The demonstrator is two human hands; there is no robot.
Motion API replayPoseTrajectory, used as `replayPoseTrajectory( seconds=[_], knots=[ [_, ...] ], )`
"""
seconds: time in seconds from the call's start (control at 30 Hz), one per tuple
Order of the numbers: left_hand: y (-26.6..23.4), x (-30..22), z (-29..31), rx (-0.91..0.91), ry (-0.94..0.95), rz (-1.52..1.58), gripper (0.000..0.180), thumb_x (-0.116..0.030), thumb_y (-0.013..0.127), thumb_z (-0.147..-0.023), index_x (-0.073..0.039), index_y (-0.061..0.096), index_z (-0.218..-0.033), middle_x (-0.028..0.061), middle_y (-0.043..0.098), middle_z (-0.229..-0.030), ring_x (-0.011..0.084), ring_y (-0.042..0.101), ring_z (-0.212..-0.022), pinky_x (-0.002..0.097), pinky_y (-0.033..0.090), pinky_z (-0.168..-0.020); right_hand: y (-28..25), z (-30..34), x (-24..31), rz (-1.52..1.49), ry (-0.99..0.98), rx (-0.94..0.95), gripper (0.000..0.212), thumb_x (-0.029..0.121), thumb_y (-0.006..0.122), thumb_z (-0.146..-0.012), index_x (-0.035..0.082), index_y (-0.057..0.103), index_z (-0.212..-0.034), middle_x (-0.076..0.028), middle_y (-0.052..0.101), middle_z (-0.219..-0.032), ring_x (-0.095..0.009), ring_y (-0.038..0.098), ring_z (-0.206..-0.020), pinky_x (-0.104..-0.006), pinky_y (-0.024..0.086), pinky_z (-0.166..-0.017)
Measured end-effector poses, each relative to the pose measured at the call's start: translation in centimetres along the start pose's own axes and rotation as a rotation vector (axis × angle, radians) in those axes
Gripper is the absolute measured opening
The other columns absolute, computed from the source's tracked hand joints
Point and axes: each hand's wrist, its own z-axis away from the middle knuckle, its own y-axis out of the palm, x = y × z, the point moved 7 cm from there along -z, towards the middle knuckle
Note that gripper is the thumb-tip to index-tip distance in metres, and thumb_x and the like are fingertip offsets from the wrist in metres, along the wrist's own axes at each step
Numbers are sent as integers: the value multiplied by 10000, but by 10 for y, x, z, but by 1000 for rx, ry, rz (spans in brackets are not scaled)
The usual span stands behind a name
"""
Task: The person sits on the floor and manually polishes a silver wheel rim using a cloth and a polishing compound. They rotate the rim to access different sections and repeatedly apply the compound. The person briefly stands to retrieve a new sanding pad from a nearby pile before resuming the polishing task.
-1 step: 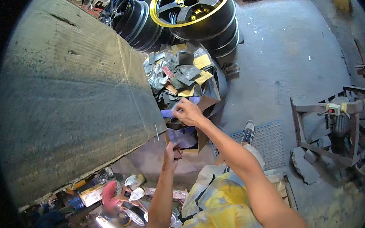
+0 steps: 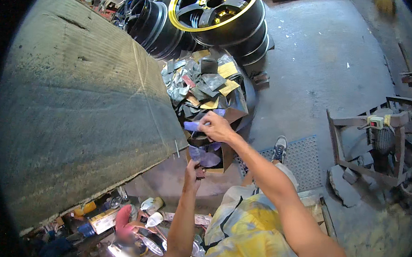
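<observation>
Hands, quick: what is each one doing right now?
Left hand: closed on a small dark piece, lower down.
Right hand: fingers pinched on a thin purple sheet over the open cardboard box.

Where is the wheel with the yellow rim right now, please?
In the head view, the wheel with the yellow rim lies top centre on a stack of wheels, just behind the pile of scraps.

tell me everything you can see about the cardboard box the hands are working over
The cardboard box is brown and open-topped, standing on the grey concrete floor against the edge of a huge worn tyre. Its near wall shows plain cardboard; inside lie bluish-purple sheets. The right hand hovers over its opening pinching a purple strip, with a dark band hanging beneath it. The left hand is at its lower left corner, gripping a small dark piece. A heap of grey and yellow scraps rises just behind it.
</observation>
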Motion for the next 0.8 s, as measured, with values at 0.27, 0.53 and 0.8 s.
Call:
replayPoseTrajectory(
  seconds=[0.27,0.53,0.8],
  knots=[
    [47,-18,-1,268,-84,295,483,-593,476,-939,-123,573,-886,9,469,-648,172,517,-701,306,438,-599,-52,68,-10,-819,347,21,178,226,620,-947,50,605,-962,38,495,-609,-39,408,-454,-218,317,-419],
    [123,-34,20,473,-148,219,337,-420,672,-894,-103,577,-960,10,506,-788,135,503,-675,292,471,-602,-83,99,-18,-791,375,-155,182,215,672,-915,51,611,-969,-4,597,-683,-74,551,-557,-238,461,-522],
    [151,-51,28,307,-17,-102,259,-194,675,-910,-64,575,-1112,-11,590,-838,76,562,-714,228,485,-633,-82,121,0,-666,444,-5,193,191,677,-912,31,597,-984,-20,609,-632,-85,545,-465,-228,404,-403]
  ],
)
